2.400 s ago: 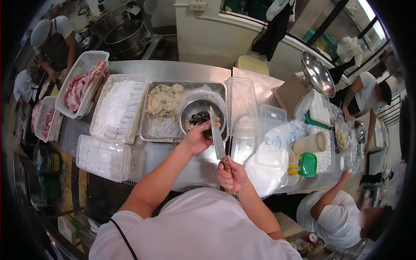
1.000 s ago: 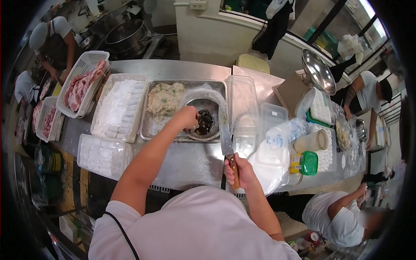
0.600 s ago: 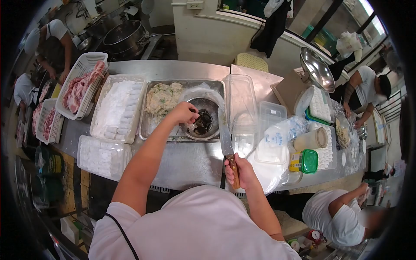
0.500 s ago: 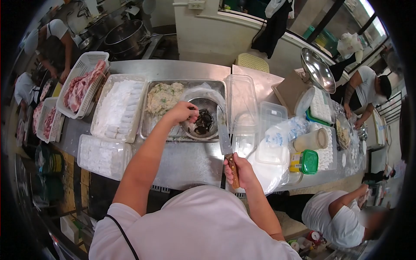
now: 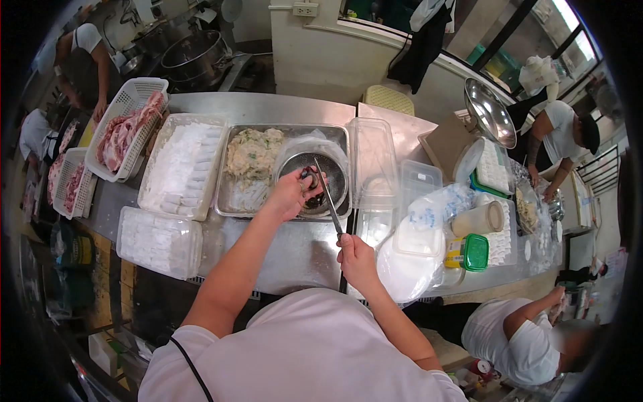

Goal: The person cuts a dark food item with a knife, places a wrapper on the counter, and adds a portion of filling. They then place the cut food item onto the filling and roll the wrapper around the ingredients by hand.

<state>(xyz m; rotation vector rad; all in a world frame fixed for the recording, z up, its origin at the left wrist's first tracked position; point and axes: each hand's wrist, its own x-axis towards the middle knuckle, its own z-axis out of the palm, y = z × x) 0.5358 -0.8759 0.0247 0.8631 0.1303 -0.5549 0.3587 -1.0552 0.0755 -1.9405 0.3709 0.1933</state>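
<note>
My left hand [image 5: 295,193] is closed on a dark, glossy, mushroom-like piece [image 5: 309,178], palm turned up over the near left part of a metal strainer bowl [image 5: 340,175]. My right hand [image 5: 355,257] grips a large knife [image 5: 333,209] by its handle, mostly covered by the fingers. The blade points away from me over the bowl, turned nearly edge-on, its upper part right beside the left fingertips. Beneath the bowl lies clear plastic in a steel tray [image 5: 225,175]. A pale minced mixture with green bits [image 5: 254,153] fills the tray's far left part.
On the left stand a tub of white-floured rolls [image 5: 184,164], a lidded container [image 5: 159,242] and a white basket of raw meat [image 5: 127,130]. Clear containers [image 5: 374,157], plastic bags and a green-lidded tub [image 5: 475,252] are at right. Co-workers [image 5: 556,137] stand at both sides.
My left hand has turned palm up and come nearer with a dark piece in it. The knife has swung left and rolled edge-on, its blade now at the left fingers.
</note>
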